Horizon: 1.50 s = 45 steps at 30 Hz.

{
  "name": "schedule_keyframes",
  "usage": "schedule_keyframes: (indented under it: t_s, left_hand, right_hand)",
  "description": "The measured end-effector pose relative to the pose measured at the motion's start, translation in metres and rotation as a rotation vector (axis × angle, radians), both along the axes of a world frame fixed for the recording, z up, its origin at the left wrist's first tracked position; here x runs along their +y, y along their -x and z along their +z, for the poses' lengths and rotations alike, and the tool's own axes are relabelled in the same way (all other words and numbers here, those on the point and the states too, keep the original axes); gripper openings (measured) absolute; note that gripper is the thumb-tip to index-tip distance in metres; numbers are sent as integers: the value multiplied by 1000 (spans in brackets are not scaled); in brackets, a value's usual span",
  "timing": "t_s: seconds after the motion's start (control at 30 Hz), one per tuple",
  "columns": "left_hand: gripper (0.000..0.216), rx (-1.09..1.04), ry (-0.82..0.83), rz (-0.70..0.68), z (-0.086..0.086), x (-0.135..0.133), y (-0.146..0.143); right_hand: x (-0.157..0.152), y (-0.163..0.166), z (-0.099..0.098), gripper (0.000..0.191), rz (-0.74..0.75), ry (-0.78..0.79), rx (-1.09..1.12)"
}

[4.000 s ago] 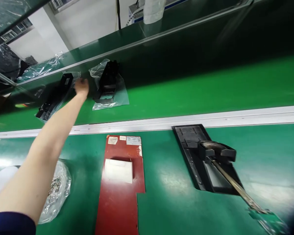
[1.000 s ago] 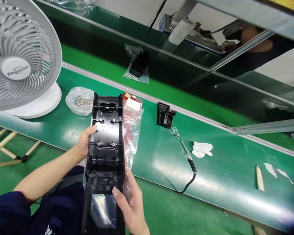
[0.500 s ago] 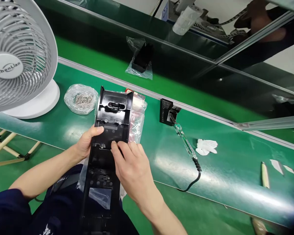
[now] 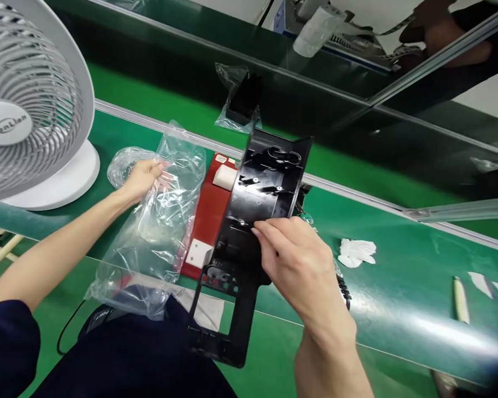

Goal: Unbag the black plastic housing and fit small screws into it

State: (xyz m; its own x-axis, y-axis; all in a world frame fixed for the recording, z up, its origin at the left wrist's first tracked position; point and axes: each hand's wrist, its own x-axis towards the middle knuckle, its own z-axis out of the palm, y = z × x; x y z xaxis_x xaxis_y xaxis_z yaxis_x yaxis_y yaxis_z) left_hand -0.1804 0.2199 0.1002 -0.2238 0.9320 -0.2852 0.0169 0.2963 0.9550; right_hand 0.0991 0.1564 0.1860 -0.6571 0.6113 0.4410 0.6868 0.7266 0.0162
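Note:
My right hand (image 4: 299, 260) grips the edge of a long black plastic housing (image 4: 249, 204), raised and tilted above the bench. Clips, screw posts and a rectangular cut-out show on its inner side. In my left hand (image 4: 145, 177) is the upper part of a clear plastic bag (image 4: 161, 215), pinched between thumb and fingers. The bag hangs down over the bench edge to my lap. Between bag and housing lies a red fixture (image 4: 209, 210) with white blocks, partly covered by both.
A white fan (image 4: 33, 110) stands at left, beside a clear bag of small metal parts (image 4: 122, 163). Behind the housing, a soldering iron (image 4: 309, 218) is mostly hidden. A white glove (image 4: 357, 252) lies to the right. A bagged black part (image 4: 243, 102) sits beyond the metal rail (image 4: 348, 193).
My right hand has carried the housing to the right. My left hand has let go of it and taken the clear bag, moving left. The red fixture is now more exposed.

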Motion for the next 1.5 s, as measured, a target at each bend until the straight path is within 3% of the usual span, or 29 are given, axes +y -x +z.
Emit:
schedule_keyframes:
  t_s: [0.07,0.13,0.2,0.23,0.3,0.37,0.47,0.67,0.8,0.87,1.0,1.1,1.23,1.37,1.5]
  left_hand:
    - [47,259,-134,19,-4,4,6]
    - [55,672,-450,5,-6,-7,6]
    - [48,992,-797,-143,-9,-28,2]
    - [43,1058,-906,-280,-12,-40,-2]
    - [37,1121,-960,-611,-20,-63,-8]
    - [40,1174,-885,-854,-34,-78,-11]
    - [45,1189,-784,-976,-54,-77,-6]
    - [43,1106,-748,-999,-67,-43,4]
    - [41,1028,-780,-974,-68,-30,-3]
    - [39,1002,-845,-923,-61,-30,-7]
    - [34,988,-999,-704,-29,-46,-4]
    - [32,1084,-954,-626,-15,-65,3]
    - [37,1234,-757,-746,-40,-74,-1]
    - [38,1247,-770,-698,-69,-65,-18]
    - [36,1142,-816,-652,-61,-59,-19]
  right_hand:
    - [9,-14,-10,24,-40,-12,-37]
    - [18,-22,-24,28,-57,-12,-52]
    - [29,-26,-37,29,-64,0,-40]
    - [35,-26,-43,28,-71,11,-30]
    - [46,-23,-53,23,-73,37,-6]
    - [57,-16,-62,16,-70,48,14]
    - [71,-4,-75,9,-87,50,-8]
    - [83,10,-95,11,-130,125,-123]
    - [81,11,-96,12,-114,39,-121]
    - [74,10,-93,7,-94,21,-54]
    - [50,1,-86,17,-110,40,272]
    - [36,-6,-85,12,-146,54,414]
    - [33,-5,-84,13,-126,112,437]
    - [38,15,-72,16,-75,90,453]
    - [51,65,-53,23,99,35,361]
